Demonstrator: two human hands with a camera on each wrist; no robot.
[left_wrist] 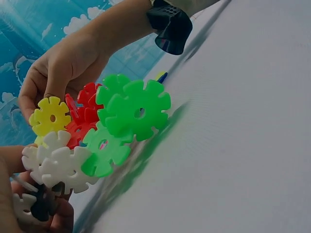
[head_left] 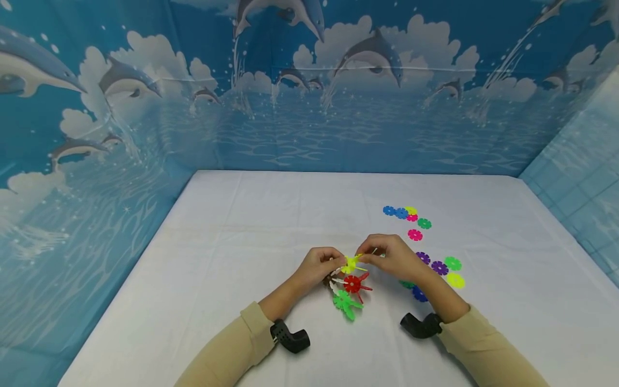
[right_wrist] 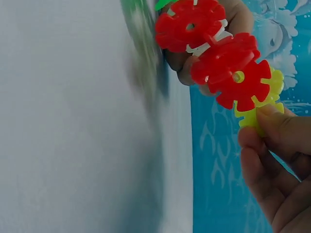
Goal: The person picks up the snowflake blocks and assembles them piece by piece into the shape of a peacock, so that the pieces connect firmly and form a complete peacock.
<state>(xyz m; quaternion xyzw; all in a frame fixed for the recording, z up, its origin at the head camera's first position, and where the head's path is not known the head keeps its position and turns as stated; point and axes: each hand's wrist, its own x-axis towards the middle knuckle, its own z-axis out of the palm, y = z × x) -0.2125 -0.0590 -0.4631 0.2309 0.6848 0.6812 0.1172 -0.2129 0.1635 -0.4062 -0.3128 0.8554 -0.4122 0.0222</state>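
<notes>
My left hand [head_left: 316,267] grips a joined cluster of notched plastic snowflake discs, its fingers by the white discs [left_wrist: 68,167] and a dark disc [left_wrist: 43,201]. Red discs [right_wrist: 189,26] and green discs [left_wrist: 141,109] branch off the cluster, slotted together at angles. At its far end my right hand [head_left: 394,259] pinches a yellow snowflake disc [right_wrist: 250,119] between thumb and fingers, right beside a red disc. In the left wrist view another yellow disc [left_wrist: 51,116] stands in front of the right fingers. The cluster is held above the white cloth.
Loose snowflake discs lie on the white-covered table [head_left: 242,226]: blue discs [head_left: 395,212], a pink disc [head_left: 415,235], purple discs [head_left: 439,267] and a yellow disc [head_left: 455,280]. Some are partly hidden by the right forearm. A dolphin-printed curtain [head_left: 309,134] surrounds the table. Black wrist cameras [head_left: 292,339] sit on both wrists.
</notes>
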